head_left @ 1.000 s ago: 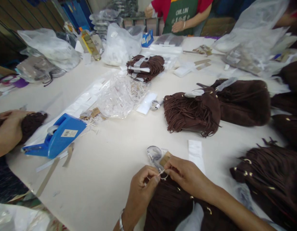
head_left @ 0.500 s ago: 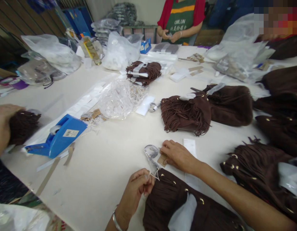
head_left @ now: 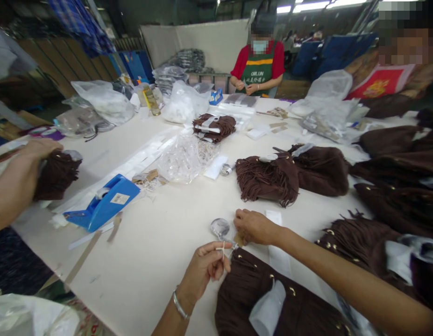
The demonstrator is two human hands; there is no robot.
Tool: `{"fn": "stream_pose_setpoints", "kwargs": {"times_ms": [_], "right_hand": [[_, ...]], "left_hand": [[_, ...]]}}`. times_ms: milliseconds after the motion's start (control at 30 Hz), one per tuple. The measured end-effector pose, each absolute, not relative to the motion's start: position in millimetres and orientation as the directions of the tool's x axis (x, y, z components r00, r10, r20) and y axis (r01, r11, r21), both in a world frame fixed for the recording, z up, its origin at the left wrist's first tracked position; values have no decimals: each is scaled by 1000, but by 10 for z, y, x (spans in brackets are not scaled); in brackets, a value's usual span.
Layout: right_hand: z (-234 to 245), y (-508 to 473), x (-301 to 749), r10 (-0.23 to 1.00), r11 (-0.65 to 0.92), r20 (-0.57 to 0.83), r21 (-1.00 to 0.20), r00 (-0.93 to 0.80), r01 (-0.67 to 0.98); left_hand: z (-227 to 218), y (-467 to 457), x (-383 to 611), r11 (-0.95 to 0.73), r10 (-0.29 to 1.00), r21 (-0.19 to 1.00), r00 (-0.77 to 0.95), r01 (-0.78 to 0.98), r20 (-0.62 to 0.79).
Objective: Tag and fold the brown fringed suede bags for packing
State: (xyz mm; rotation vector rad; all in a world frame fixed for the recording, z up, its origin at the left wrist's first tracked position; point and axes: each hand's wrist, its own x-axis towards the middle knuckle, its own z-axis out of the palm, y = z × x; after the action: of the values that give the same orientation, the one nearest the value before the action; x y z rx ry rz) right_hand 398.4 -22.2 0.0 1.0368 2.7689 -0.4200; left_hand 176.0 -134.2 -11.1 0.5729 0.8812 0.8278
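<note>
A dark brown fringed bag (head_left: 233,298) with gold eyelets lies in front of me, a sheet of white wrapping (head_left: 268,310) rolled over its middle. At its upper left corner, my left hand (head_left: 209,266) has its fingers closed on a loop of white string (head_left: 222,249). My right hand (head_left: 253,226) pinches a small brown cardboard tag (head_left: 239,240) beside that corner; the fingertips partly cover it. The string runs toward the tag, but where they join is hard to see. A round part in clear wrapping (head_left: 219,227) rests on the table just beyond both hands.
A blue tape dispenser (head_left: 107,200) stands left. Past it, a co-worker's hand (head_left: 41,151) grips a folded brown bag (head_left: 58,175). More fringed bags (head_left: 267,179) lie ahead and to the right. A clear plastic bag (head_left: 183,158) sits mid-table. Two people stand across the table.
My view has tilted up, showing more of the room. My left hand has turned and raised the string loop on its fingers. My right hand has closed more tightly around the tag.
</note>
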Motion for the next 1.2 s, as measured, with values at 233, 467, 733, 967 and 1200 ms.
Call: {"fn": "stream_pose_setpoints", "kwargs": {"times_ms": [233, 467, 733, 967, 1200], "right_hand": [[-35, -268, 4060, 619, 696, -219, -292, -755, 656], [53, -240, 3944, 620, 696, -284, -231, -732, 680], [-62, -301, 4228, 727, 453, -272, -499, -630, 739], [244, -664, 4131, 783, 357, -172, -664, -598, 657], [466, -846, 3882, 708, 375, -155, -744, -688, 553]], "left_hand": [[-204, -1357, 1852, 586, 809, 720, 323, -371, -492], [-211, -1397, 1879, 490, 871, 760, 261, -426, -416], [-283, -1397, 1957, 420, 906, 799, 158, -430, -392], [-225, -1416, 2159, 296, 955, 946, 65, -130, -290], [-24, -1372, 2192, 13, 995, 930, 84, 368, -48]]}}
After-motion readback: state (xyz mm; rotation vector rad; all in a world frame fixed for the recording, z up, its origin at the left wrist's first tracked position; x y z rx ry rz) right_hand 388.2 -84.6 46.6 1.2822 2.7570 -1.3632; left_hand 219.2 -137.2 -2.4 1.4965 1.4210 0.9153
